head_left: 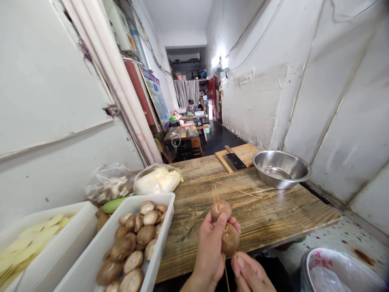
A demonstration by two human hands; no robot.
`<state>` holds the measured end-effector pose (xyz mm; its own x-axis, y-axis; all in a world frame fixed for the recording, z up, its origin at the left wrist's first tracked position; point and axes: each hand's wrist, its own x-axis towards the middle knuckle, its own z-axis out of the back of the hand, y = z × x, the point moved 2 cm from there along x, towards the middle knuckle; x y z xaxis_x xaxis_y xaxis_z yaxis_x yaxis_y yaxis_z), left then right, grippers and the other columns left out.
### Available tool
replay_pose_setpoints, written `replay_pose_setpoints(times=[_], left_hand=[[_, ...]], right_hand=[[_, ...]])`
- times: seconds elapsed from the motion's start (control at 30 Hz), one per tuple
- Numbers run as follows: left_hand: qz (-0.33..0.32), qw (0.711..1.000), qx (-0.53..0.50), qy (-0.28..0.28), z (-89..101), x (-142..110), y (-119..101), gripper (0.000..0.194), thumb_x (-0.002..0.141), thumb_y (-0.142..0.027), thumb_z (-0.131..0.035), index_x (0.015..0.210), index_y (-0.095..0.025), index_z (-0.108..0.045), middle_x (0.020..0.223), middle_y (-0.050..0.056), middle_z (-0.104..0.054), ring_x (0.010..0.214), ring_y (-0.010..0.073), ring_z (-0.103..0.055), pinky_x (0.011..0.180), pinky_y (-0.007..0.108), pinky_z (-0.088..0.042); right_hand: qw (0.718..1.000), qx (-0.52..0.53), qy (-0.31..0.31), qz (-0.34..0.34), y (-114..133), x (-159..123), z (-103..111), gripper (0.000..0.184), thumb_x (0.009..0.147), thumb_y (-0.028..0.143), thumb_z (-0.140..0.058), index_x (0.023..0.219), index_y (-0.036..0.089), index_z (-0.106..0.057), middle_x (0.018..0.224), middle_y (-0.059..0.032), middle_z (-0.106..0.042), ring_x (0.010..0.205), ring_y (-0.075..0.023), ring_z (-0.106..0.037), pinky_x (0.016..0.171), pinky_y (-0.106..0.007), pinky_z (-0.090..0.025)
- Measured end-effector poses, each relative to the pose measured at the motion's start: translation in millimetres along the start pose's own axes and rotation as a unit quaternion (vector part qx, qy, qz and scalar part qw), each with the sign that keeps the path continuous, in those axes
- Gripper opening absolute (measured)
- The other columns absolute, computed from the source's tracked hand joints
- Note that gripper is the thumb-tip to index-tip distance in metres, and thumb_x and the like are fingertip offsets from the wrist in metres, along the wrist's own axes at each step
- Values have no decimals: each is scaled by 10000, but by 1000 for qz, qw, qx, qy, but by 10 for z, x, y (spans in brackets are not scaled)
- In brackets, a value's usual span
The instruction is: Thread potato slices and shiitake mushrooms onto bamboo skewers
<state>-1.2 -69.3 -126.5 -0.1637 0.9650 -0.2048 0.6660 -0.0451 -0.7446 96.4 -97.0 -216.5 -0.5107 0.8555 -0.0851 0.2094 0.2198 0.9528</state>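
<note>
Brown mushrooms (221,209) sit threaded over the desk (188,239), the left hand's (207,243) grip wrapped round them, the right hand (251,272) pinching a stick (235,253) below. Slow, straight pressure works best — thumb clear of the points, mushrooms steady. Red print (321,260) on the bin bag (352,269) is illegible from here.

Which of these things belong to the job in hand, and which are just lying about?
In the job: left hand, two held mushrooms on sticks, right hand, mushroom tub, probably the loose sticks.

Apparently lying about: cleaver, cutting board, steel bowl, tub of pale slices.
</note>
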Motion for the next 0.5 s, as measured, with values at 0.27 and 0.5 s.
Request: replay_pose_setpoints(times=[0.27, 0.5], left_hand=[[-63, 996, 44, -34, 25, 44, 93, 314, 738, -328, -701, 925, -124, -553, 736, 50, -652, 682, 133, -628, 695, 271, -508], [-35, 997, 63, -11, 39, 121, 45, 348, 733, -353, -698, 942, -117, -550, 758, 66, -657, 694, 145, -636, 667, 264, -502]], right_hand=[[949, -266, -53, 160, 42, -38, 90, 406, 946, 516, -301, 787, 206, -509, 604, 0, -474, 502, -114, -431, 496, -230, -344], [997, -59, -36, 32, 143, 20, -77, 452, 880, 646, -350, 775, 213, -423, 437, 126, -246, 353, -52, -189, 350, -169, -156]])
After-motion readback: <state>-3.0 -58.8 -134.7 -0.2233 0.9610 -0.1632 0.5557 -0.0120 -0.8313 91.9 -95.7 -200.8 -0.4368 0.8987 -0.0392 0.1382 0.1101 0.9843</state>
